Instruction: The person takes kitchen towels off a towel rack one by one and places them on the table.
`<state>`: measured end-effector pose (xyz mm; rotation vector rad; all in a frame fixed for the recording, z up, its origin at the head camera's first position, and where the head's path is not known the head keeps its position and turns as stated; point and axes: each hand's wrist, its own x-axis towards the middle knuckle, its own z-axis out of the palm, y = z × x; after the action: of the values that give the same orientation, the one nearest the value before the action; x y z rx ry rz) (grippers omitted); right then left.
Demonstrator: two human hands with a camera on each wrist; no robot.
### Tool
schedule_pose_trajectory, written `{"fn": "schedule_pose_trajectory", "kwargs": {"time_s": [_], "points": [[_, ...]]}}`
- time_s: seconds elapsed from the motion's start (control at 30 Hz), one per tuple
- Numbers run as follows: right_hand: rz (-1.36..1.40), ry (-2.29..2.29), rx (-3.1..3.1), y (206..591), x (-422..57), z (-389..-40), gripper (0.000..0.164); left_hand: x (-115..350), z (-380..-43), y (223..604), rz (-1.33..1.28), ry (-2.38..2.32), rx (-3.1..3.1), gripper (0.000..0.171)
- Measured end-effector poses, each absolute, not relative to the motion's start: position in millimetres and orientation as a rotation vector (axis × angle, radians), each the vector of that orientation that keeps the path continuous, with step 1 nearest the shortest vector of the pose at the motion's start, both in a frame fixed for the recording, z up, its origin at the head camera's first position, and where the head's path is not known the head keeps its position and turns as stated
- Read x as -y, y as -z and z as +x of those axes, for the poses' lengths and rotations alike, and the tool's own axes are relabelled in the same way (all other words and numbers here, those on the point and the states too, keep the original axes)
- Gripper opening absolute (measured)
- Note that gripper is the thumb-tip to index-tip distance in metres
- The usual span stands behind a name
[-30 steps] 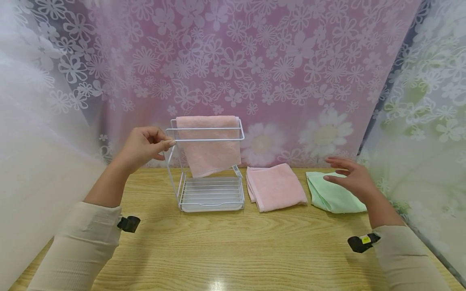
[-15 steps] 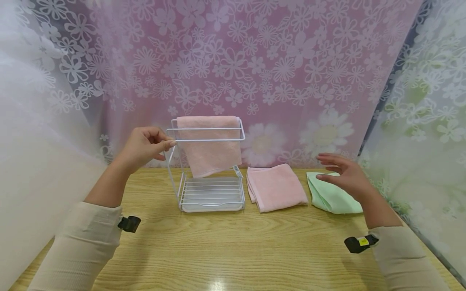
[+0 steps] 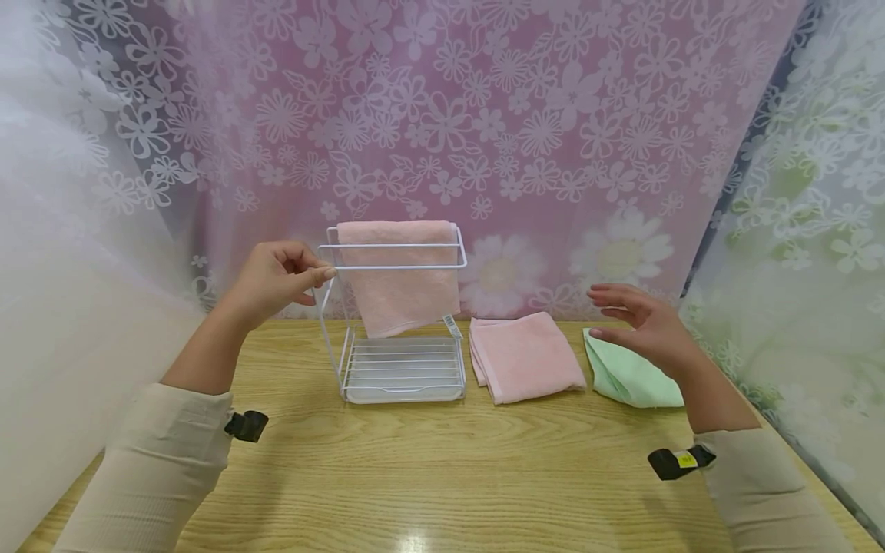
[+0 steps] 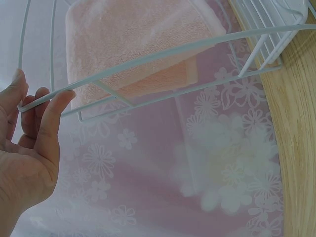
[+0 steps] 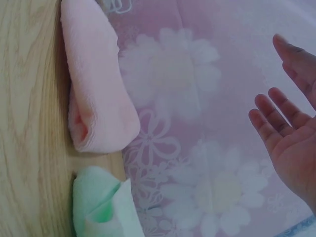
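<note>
In the head view my left hand (image 3: 280,280) pinches the front left corner of a white wire rack (image 3: 394,267); the left wrist view shows thumb and fingers around its bar. A pink towel (image 3: 401,288) hangs over the rack's rear bar, a small label at its lower right. To the right, my right hand (image 3: 643,326) hovers with fingers spread and holds nothing. Behind and below it lies a folded green towel (image 3: 629,376), partly hidden by the hand and forearm. Between rack and green towel sits a folded pink towel (image 3: 527,357), its thick fold visible in the right wrist view.
The rack's base holds a pale tray (image 3: 404,376) under thin wires, on a wood-grain table (image 3: 429,476). Directly behind the table hangs a pink flowered curtain (image 3: 429,115). Sheer curtains also flank the left and right sides.
My right hand has moved left and slightly up, from over the green towel toward the folded pink one. The left hand keeps its hold on the rack, and the towels have not moved.
</note>
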<state>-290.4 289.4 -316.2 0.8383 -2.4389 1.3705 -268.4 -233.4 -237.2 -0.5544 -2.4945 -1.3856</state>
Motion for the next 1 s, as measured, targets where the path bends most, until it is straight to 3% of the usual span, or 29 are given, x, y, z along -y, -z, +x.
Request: {"fn": "schedule_pose_trajectory", "kwargs": {"time_s": [0.5,1.0], "points": [[1.140,-1.364,2.378,287,-260,-289,0.059,233,-268,237,-0.558,1.387,2.497,0.025],[1.308,-1.335,2.336,266,-233,-293,0.051,232,-266,235,-0.528,1.371,2.514,0.026]]}}
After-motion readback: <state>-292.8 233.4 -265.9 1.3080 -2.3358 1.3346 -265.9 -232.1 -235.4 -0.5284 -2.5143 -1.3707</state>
